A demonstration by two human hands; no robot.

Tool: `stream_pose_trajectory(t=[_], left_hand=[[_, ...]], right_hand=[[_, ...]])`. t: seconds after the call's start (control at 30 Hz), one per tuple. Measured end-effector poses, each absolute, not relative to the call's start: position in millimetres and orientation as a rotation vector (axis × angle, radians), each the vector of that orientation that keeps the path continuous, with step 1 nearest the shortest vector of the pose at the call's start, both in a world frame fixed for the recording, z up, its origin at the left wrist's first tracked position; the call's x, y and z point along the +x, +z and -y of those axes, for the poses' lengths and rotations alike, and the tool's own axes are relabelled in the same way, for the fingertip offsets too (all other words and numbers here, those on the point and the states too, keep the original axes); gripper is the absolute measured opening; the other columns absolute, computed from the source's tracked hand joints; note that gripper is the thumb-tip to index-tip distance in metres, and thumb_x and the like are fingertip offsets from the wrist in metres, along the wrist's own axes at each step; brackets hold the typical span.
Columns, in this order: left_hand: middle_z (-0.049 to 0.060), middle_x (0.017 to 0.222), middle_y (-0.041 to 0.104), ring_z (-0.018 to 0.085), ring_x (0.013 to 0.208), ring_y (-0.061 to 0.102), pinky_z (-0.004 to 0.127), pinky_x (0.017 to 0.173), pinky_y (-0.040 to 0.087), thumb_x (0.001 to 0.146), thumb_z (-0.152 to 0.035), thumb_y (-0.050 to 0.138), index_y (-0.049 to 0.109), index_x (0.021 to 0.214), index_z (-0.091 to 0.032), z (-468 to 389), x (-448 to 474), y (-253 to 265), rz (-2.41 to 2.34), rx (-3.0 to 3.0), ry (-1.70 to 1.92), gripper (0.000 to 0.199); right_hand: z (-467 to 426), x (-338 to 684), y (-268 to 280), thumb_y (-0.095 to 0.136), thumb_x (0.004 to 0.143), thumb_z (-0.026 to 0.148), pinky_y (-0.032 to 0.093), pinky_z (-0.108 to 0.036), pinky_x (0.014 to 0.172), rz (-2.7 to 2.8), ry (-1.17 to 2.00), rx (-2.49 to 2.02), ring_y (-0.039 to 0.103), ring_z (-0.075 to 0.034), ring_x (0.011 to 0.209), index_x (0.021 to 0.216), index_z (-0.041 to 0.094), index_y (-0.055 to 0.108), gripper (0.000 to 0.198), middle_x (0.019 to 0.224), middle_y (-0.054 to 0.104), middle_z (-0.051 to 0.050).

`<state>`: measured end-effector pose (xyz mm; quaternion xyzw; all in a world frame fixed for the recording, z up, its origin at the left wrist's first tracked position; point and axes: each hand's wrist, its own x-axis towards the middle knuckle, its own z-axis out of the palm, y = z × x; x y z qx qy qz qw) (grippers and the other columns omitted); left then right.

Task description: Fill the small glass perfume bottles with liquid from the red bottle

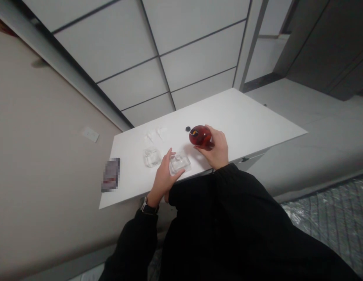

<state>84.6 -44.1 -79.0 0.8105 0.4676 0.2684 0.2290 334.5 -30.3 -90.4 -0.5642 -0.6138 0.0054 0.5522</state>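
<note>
My right hand (pixel 218 150) is wrapped round a dark red, glossy bottle (pixel 199 136), its rounded end toward the back of the table. My left hand (pixel 166 171) rests beside a clear square glass bottle (pixel 180 162), thumb and fingers around its near and left sides. To the left of that hand stands a second clear glass bottle (pixel 152 157). A small black cap (pixel 188 128) lies just left of the red bottle. Farther back are two clear thin pieces (pixel 159 134), perhaps pump nozzles, too faint to tell.
Everything stands on a white table (pixel 228 109) against a panelled sliding door (pixel 199 47). A blurred-out dark packet (pixel 111 175) lies at the table's left end. On the left wall is a socket (pixel 90 134). Plastic-covered material (pixel 333 218) lies on the floor at right.
</note>
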Motion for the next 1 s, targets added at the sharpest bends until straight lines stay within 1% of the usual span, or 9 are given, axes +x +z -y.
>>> stream_pose_trajectory(t=[0.1, 0.2, 0.3, 0.4, 0.53, 0.67, 0.8, 0.83, 1.0], left_hand=[[0.018, 0.154, 0.053, 0.031, 0.143, 0.056, 0.05, 0.119, 0.048, 0.089, -0.044, 0.078, 0.03, 0.161, -0.022, 50, 86, -101, -1.31, 1.986, 0.86, 0.089], [0.018, 0.155, 0.053, 0.032, 0.143, 0.056, 0.051, 0.122, 0.044, 0.086, -0.045, 0.08, 0.039, 0.155, -0.02, 48, 88, -108, -1.294, 1.898, 0.892, 0.083], [0.017, 0.153, 0.056, 0.031, 0.141, 0.058, 0.05, 0.123, 0.044, 0.085, -0.043, 0.082, 0.043, 0.152, -0.02, 45, 90, -105, -1.282, 1.873, 0.904, 0.081], [0.015, 0.153, 0.057, 0.031, 0.141, 0.058, 0.05, 0.124, 0.043, 0.084, -0.04, 0.083, 0.044, 0.15, -0.021, 45, 92, -103, -1.301, 1.875, 0.9, 0.079], [0.015, 0.154, 0.057, 0.032, 0.143, 0.056, 0.052, 0.125, 0.04, 0.085, -0.037, 0.083, 0.044, 0.15, -0.022, 45, 92, -102, -1.325, 1.917, 0.883, 0.077], [0.014, 0.156, 0.056, 0.033, 0.145, 0.054, 0.052, 0.125, 0.04, 0.085, -0.037, 0.084, 0.044, 0.15, -0.023, 44, 91, -104, -1.298, 1.917, 0.896, 0.078], [0.015, 0.152, 0.059, 0.033, 0.141, 0.058, 0.053, 0.121, 0.043, 0.085, -0.037, 0.085, 0.035, 0.156, -0.025, 44, 89, -109, -1.273, 1.879, 0.901, 0.087], [0.015, 0.15, 0.06, 0.032, 0.14, 0.059, 0.052, 0.121, 0.044, 0.086, -0.037, 0.084, 0.034, 0.155, -0.025, 44, 89, -110, -1.258, 1.885, 0.915, 0.086], [0.01, 0.141, 0.063, 0.028, 0.134, 0.061, 0.047, 0.118, 0.045, 0.092, -0.037, 0.078, 0.047, 0.135, -0.026, 46, 88, -111, -1.223, 2.037, 0.971, 0.055]], right_hand=[[31, 333, -90, 0.078, 0.087, 0.04, 0.046, -0.063, 0.114, 1.487, 0.014, -1.318, 0.063, -0.037, 0.125, 0.15, 0.027, 0.05, 0.07, 0.139, 0.068, -0.014], [32, 332, -89, 0.074, 0.088, 0.035, 0.035, -0.068, 0.122, 1.539, 0.0, -1.348, 0.062, -0.037, 0.131, 0.149, 0.028, 0.051, 0.065, 0.141, 0.068, -0.013], [34, 331, -88, 0.069, 0.087, 0.024, 0.026, -0.072, 0.125, 1.616, -0.02, -1.372, 0.059, -0.037, 0.136, 0.149, 0.031, 0.051, 0.065, 0.145, 0.066, -0.011], [35, 328, -86, 0.067, 0.084, 0.016, 0.022, -0.073, 0.127, 1.677, -0.041, -1.35, 0.058, -0.036, 0.138, 0.147, 0.031, 0.054, 0.066, 0.148, 0.065, -0.01], [34, 321, -86, 0.065, 0.084, 0.01, 0.022, -0.074, 0.127, 1.717, -0.085, -1.34, 0.058, -0.036, 0.138, 0.144, 0.031, 0.058, 0.065, 0.148, 0.065, -0.01], [31, 316, -87, 0.062, 0.085, 0.005, 0.025, -0.073, 0.126, 1.741, -0.167, -1.279, 0.058, -0.035, 0.139, 0.142, 0.028, 0.06, 0.062, 0.148, 0.064, -0.011], [29, 313, -88, 0.062, 0.085, 0.004, 0.027, -0.072, 0.125, 1.741, -0.215, -1.278, 0.057, -0.035, 0.141, 0.143, 0.026, 0.059, 0.062, 0.148, 0.064, -0.013], [29, 313, -89, 0.061, 0.085, 0.004, 0.026, -0.071, 0.126, 1.74, -0.217, -1.28, 0.056, -0.034, 0.142, 0.143, 0.026, 0.058, 0.062, 0.149, 0.064, -0.013], [28, 312, -91, 0.061, 0.084, 0.005, 0.025, -0.072, 0.126, 1.731, -0.196, -1.322, 0.055, -0.035, 0.143, 0.144, 0.027, 0.057, 0.065, 0.148, 0.064, -0.012]])
